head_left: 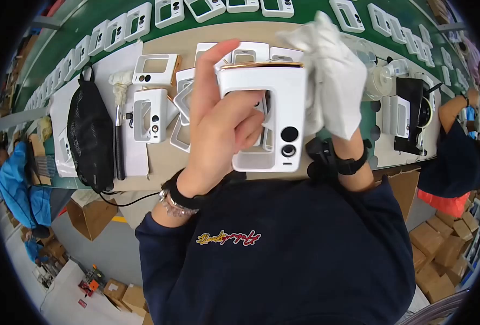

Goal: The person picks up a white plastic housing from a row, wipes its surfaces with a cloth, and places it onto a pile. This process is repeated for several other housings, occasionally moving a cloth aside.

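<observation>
My left hand (212, 132) grips a white plastic housing (293, 103) in front of my chest. Its fingers curl through the rectangular opening, while the index finger points up. The housing has two round black holes low on its right side and a copper-coloured top edge. A crumpled white cloth (337, 81) covers my right hand (350, 145) beside the housing's right edge. Only the wrist end of that hand shows; its fingers are hidden in the cloth. Several similar housings (151, 108) lie on the table behind and left of my left hand.
A black mesh bag (90, 132) and a black-handled brush (119, 143) lie at the left. Clear jars (379, 81) and a black stand (413, 116) with a white part occupy the right. More white housings line the green bench (310, 13). Another person's arm (452, 111) is at far right.
</observation>
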A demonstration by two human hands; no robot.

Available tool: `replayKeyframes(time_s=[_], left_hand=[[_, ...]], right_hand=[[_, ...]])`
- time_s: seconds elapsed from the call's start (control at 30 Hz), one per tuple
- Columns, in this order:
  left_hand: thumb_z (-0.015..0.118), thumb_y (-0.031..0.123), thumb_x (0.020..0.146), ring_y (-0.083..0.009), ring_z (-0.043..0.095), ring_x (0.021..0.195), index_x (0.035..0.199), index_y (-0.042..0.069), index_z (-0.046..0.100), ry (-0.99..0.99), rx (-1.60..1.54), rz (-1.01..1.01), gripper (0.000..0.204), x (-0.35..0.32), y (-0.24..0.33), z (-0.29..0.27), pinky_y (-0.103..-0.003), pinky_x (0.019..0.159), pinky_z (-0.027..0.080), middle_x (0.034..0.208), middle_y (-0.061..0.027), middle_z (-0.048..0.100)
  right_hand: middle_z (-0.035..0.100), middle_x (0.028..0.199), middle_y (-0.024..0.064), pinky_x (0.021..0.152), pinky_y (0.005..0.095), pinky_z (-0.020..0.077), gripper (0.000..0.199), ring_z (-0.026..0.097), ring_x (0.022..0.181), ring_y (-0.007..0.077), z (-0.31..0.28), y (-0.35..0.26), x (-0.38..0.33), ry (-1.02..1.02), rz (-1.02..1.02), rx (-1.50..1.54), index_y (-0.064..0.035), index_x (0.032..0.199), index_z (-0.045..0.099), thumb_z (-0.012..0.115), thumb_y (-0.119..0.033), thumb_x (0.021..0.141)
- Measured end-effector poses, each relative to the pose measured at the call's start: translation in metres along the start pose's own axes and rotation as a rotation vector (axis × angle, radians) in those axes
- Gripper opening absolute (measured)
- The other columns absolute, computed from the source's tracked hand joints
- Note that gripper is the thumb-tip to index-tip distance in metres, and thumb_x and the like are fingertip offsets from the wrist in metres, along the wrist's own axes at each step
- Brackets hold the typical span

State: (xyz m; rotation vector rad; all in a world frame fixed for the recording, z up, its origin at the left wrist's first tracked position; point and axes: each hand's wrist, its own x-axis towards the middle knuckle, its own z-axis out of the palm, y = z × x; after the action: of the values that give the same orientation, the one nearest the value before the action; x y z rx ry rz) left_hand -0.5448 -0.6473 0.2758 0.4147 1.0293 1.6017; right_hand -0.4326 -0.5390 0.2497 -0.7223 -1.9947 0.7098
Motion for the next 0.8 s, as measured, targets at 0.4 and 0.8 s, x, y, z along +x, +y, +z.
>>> replayKeyframes(time_s=[0.4,0.8], left_hand=[[0.037,0.006,0.08,-0.0094,0.032,0.038,0.11,0.004,0.032,-0.038,-0.391,0.247,0.031,0.012,-0.024,-0.015,-0.024,0.035,0.03,0.066,-0.0041,0.048],[0.041,0.011,0.084,-0.0124,0.046,0.05,0.107,0.002,0.031,0.349,-0.135,0.516,0.026,0.022,-0.052,0.023,-0.025,0.053,0.039,0.076,-0.009,0.049]], right_hand=[[0.05,0.11,0.015,0.071,0.0286,0.0449,0.037,0.053,0.087,0.0272,0.005,-0.031,-0.034,-0.143,-0.215,-0.193,-0.0031,0.109,0.047,0.05,-0.004,0.072],[0.05,0.092,0.0142,0.066,0.0302,0.0434,0.041,0.052,0.076,0.0251,0.034,-0.018,-0.049,0.177,0.144,-0.384,0.0033,0.118,0.036,0.045,-0.008,0.081]])
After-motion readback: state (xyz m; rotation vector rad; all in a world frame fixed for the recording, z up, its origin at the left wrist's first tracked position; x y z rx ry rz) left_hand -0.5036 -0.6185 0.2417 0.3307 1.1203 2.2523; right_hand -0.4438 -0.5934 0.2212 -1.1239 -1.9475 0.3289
